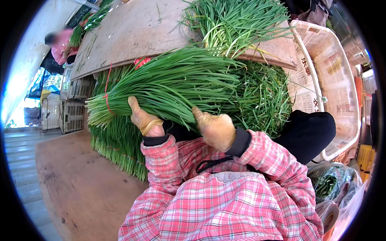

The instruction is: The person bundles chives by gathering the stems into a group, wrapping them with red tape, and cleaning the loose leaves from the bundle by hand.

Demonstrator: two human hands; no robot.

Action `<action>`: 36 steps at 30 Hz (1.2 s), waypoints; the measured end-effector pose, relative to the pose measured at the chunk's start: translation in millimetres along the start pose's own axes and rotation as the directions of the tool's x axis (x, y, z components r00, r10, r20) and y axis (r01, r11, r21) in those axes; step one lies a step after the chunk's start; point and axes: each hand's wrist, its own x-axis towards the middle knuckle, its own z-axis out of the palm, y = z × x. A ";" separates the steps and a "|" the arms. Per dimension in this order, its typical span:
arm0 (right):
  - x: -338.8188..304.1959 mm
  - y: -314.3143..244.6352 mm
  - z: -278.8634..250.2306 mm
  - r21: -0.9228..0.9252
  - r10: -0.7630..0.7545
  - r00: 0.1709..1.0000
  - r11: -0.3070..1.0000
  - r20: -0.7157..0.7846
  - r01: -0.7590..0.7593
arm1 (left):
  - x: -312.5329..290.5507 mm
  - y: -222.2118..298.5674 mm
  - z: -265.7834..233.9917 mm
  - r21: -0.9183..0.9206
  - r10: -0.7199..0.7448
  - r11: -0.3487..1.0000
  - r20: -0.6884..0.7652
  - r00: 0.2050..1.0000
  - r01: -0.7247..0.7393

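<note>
A big bunch of garlic chives (pixel 173 82) lies sideways in front of me, pale stem ends to the left and green leaves spreading right. A red band (pixel 107 103) circles it near the stems. My left hand (pixel 142 116), in a yellowish glove, grips the bunch just right of the band, thumb up against its near side and fingers hidden beneath. My right hand (pixel 217 130), gloved alike, is closed at the near edge of the leaves. One finger presses on them, and the others are curled out of sight.
Loose chives (pixel 237 24) lie on the board table (pixel 132 30). Below its edge are a heap of green leaves (pixel 261 96) and stacked banded bunches (pixel 120 148). A white plastic crate (pixel 335 80) stands right, plastic bags (pixel 341 188) lower right. Another person (pixel 62 46) is far left near crates (pixel 74 114).
</note>
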 end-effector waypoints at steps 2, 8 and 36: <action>-8.3 16.0 -8.7 0.078 0.022 0.999 0.997 0.027 -0.024 | -0.4 0.7 -0.9 0.028 -0.004 1.000 -0.028 1.000 0.005; -14.9 49.2 -66.3 0.111 0.064 0.995 0.991 0.071 -0.072 | -9.4 5.2 2.8 0.051 0.027 0.998 -0.094 0.995 -0.022; 33.5 58.0 -64.7 0.847 0.191 0.954 0.522 -0.231 0.101 | -8.7 1.5 -4.4 0.110 0.095 0.990 -0.041 0.995 -0.090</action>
